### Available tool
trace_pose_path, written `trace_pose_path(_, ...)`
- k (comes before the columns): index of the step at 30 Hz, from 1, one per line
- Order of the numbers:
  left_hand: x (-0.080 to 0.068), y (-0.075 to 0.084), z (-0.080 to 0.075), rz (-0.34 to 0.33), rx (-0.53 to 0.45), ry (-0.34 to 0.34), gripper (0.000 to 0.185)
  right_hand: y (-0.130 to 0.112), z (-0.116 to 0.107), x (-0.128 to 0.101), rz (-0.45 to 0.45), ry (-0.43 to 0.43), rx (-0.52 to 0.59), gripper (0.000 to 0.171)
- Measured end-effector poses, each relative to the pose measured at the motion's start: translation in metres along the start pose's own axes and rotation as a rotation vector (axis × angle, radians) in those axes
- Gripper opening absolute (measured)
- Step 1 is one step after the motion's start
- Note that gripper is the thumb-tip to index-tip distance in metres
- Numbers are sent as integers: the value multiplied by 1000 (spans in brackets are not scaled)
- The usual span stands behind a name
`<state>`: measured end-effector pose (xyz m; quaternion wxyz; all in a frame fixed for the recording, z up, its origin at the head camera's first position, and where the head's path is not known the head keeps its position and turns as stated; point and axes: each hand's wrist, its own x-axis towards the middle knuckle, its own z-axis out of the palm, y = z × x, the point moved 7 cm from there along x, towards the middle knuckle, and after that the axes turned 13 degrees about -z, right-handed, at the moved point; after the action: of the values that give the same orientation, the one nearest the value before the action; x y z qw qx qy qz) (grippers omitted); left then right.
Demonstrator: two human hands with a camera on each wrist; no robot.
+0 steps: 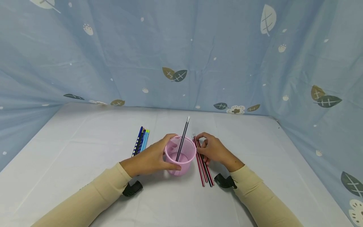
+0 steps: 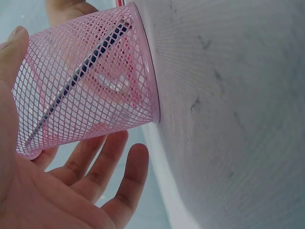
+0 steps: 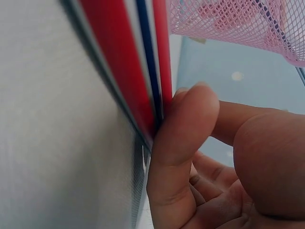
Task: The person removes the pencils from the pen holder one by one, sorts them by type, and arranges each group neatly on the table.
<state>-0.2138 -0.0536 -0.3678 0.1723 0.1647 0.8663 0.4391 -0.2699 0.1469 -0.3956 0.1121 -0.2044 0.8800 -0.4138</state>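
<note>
A pink mesh pencil cup (image 1: pixel 189 164) stands on the white table. My left hand (image 1: pixel 154 157) grips it from the left, thumb on the near side and fingers round the far side; in the left wrist view the lower fingers (image 2: pixel 128 176) spread away from the mesh. One dark striped pencil (image 1: pixel 182 138) leans inside, its silver end above the rim. Right of the cup lie several red and black striped pencils (image 1: pixel 203 167). My right hand (image 1: pixel 214 148) is over their far part with bent fingers touching them; whether it pinches one I cannot tell.
Left of the cup, partly behind my left forearm, lies a group of dark blue dotted and light blue pencils (image 1: pixel 141 140). A blue leaf-print curtain (image 1: pixel 198 56) hangs behind the table (image 1: pixel 244 135). Dark wrist devices (image 1: pixel 224 182) sit below both sleeves.
</note>
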Motion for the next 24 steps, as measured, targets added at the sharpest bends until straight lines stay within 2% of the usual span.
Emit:
trace_pose_path(10, -2, -2, -2, -24, 3, -2, 98, -1, 3, 2, 6, -4, -23, 43)
trace_pose_path(17, -1, 0, -4, -12, -10, -3, 97, -5, 1, 3, -19, 16, -41, 37)
trace_pose_path(24, 0, 1, -2, 9, 9, 2, 97, -24, -10, -2, -132, 87, -73, 23)
